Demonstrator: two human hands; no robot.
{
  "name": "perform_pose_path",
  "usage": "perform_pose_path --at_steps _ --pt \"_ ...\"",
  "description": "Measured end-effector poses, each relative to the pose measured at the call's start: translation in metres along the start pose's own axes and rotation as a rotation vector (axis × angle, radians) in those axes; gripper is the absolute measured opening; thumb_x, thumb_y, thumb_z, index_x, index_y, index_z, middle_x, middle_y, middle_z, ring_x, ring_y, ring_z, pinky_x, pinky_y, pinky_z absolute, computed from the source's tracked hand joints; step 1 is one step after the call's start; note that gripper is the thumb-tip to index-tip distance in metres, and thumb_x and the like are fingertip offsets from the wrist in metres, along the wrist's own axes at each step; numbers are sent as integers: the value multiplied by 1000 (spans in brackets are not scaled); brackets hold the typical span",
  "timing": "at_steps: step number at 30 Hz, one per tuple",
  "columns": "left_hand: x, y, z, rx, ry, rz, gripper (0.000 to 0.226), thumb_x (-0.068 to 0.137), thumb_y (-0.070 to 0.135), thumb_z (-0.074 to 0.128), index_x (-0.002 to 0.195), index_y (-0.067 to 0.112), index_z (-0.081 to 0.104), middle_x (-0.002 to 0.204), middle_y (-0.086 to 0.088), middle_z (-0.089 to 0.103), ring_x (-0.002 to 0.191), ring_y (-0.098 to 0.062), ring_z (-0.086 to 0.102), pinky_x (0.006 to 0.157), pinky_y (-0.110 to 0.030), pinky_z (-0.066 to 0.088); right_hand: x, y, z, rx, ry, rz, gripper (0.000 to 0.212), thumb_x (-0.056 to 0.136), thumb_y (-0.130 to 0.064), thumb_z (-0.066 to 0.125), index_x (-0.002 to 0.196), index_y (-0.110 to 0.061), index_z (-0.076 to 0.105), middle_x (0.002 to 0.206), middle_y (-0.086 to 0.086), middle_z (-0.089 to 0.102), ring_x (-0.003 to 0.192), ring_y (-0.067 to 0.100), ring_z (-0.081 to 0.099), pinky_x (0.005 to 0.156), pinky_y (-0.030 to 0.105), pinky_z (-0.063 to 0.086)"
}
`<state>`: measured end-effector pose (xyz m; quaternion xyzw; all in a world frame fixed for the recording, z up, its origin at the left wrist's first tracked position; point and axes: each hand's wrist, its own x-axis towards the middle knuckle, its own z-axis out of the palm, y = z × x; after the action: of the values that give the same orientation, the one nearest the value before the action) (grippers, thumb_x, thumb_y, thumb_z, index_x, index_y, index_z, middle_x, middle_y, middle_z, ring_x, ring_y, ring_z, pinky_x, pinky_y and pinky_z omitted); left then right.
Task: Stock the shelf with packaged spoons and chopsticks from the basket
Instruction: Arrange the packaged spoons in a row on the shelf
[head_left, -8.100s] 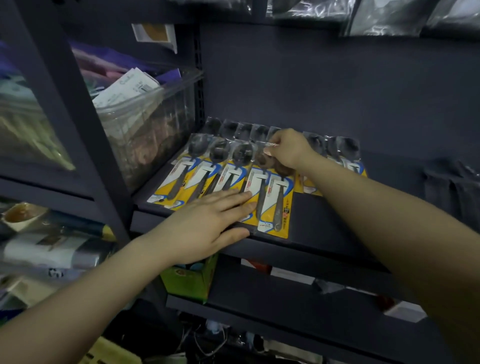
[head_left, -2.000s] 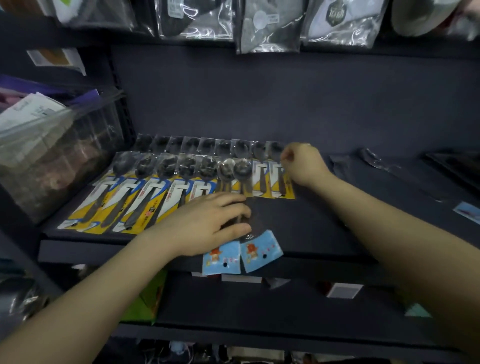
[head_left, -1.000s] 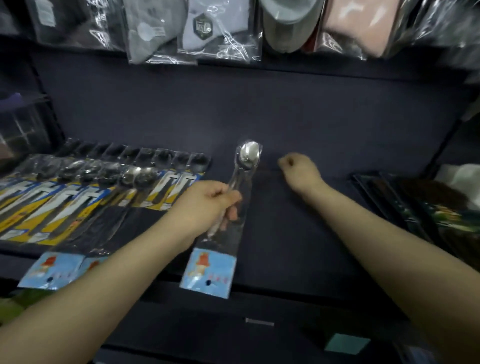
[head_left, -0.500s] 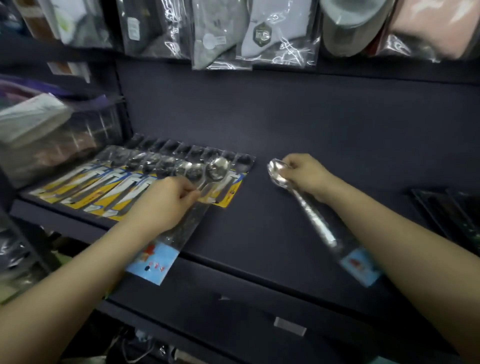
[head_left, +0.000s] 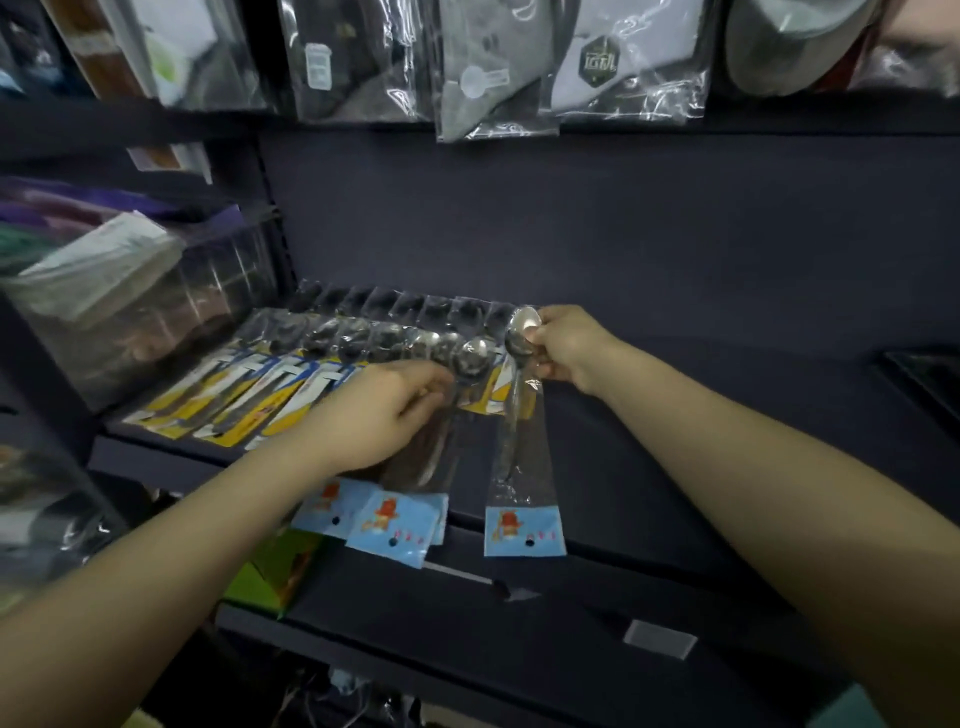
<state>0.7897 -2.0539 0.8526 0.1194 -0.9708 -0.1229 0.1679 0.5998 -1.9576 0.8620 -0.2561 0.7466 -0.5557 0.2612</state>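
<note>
Two rows of spoons on yellow cards (head_left: 270, 400) lie across the left half of the dark shelf (head_left: 675, 415). My right hand (head_left: 566, 345) pinches the bowl end of a spoon in a clear sleeve with a blue header (head_left: 522, 457), laid just right of the rows, its header hanging over the shelf's front edge. My left hand (head_left: 384, 415) is closed on the handle of another clear-sleeved spoon (head_left: 431, 457), with a similar pack beside it; their blue headers (head_left: 395, 519) overhang the edge. No basket or chopsticks are in view.
A clear plastic bin (head_left: 135, 306) stands on the neighbouring shelf at left. Bagged goods (head_left: 488, 67) hang above. Dark packs (head_left: 924, 374) lie at the shelf's far right. A green box (head_left: 275, 566) sits on the lower shelf.
My right hand has carried its sleeved spoon left, up against the rows. My left hand has set its spoon down flat at the row's right end and still grips it.
</note>
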Motion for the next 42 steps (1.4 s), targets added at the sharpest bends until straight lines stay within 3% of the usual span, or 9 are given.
perform_pose_path --at_steps 4,7,11,16,20,29,34,39,42 --pt "-18 -27 -8 48 -247 95 38 92 24 48 130 23 47 137 5 48 123 -11 47 99 -19 34 13 8 20 -69 77 39 28 92 1 45 68 -11 48 64 8 50 45 17 52 45 27 43" --pt "-20 -35 -6 73 -347 132 46 92 34 46 137 27 38 149 11 31 135 -6 31 104 -14 22 24 16 27 -364 217 -37 15 87 -10 53 73 -11 49 82 14 55 73 29 61 54 32 49" --pt "-16 -39 -6 88 -371 180 50 91 44 43 139 33 32 150 14 24 135 -5 27 108 -19 24 -5 15 29 -722 267 -95 48 92 -33 52 127 -3 40 135 17 35 115 37 47 90 40 45" --pt "-9 -40 -7 125 -350 278 51 88 48 44 134 29 37 151 12 24 135 -7 26 107 -22 24 -73 18 32 -888 -41 -363 47 96 -29 46 141 -16 39 153 6 28 142 24 22 113 26 18" --pt "-2 -43 -3 123 -370 366 63 79 64 31 134 32 34 144 13 31 125 -8 39 99 -28 40 -99 22 46 -1004 -265 -500 59 95 -35 47 147 -15 28 155 2 28 143 14 24 116 24 16" --pt "9 -53 -4 91 -385 407 40 87 48 43 119 25 45 133 10 39 112 -13 49 92 -37 45 -101 28 56 -1130 -245 -427 64 95 -47 38 150 -21 18 160 -4 13 147 11 10 113 21 7" --pt "-11 -61 -12 36 -350 442 86 68 80 19 143 38 12 148 24 9 134 3 14 112 -22 19 -117 28 47 -1021 -131 -334 84 82 -67 28 151 -22 10 161 -4 4 147 8 1 121 27 7" --pt "-32 -62 -9 132 -435 519 82 66 76 16 141 44 11 150 24 4 136 4 6 106 -16 6 -134 32 53 -1179 -187 -207 82 88 -60 35 151 -19 3 161 -3 -7 147 8 -3 118 23 3" --pt "-32 -64 -8 159 -396 528 80 68 75 16 141 44 15 154 17 12 140 -5 15 106 -19 16 -134 30 63 -1225 -178 -207 81 90 -59 32 152 -17 1 161 -2 -8 148 10 -5 115 20 0"
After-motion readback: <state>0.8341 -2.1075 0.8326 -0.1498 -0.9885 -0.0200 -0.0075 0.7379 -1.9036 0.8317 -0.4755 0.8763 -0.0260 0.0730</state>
